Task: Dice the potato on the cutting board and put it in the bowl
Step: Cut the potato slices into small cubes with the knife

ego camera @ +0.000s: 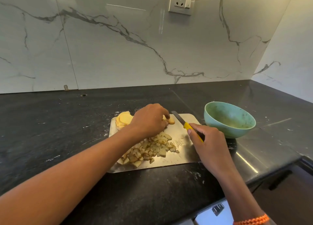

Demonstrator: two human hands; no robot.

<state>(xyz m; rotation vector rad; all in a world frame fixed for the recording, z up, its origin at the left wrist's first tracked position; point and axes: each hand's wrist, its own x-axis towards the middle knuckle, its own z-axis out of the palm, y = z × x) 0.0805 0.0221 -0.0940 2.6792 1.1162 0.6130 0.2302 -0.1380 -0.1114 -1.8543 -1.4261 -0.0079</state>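
Observation:
A steel cutting board (179, 158) lies on the black counter. Diced potato pieces (150, 150) are heaped on its near left part. A stack of round potato slices (124, 119) sits at its far left corner. My left hand (149, 120) holds a few potato slices (171, 120) down on the board's far middle, fingers curled over them. My right hand (207, 143) grips a yellow-handled knife (183, 124), its blade pointing away just right of those slices. A green bowl (229, 119) stands to the right of the board; it looks empty of potato.
The black counter (59, 123) runs back to a marble wall and a corner at the right. A wall socket (183, 2) is high on the wall. The counter's front edge drops off at the lower right, above a drawer front (218, 209).

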